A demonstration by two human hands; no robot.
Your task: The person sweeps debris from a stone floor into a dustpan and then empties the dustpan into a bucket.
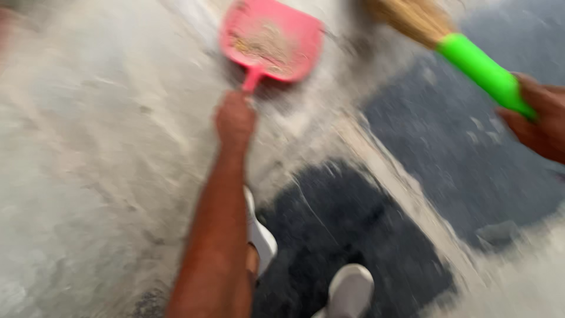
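Head view, blurred: left hand [234,121] grips pink dustpan [272,40], right hand [540,118] grips green-handled broom [471,59], bristles cut off

Soft, even daylight; no glare. Motion blur smears my whole view, worst at the edges; nothing is sharp.

We see a pink dustpan [272,40] lying flat, holding pale dust, beside a straw broom [453,44] with a green handle, tilted.
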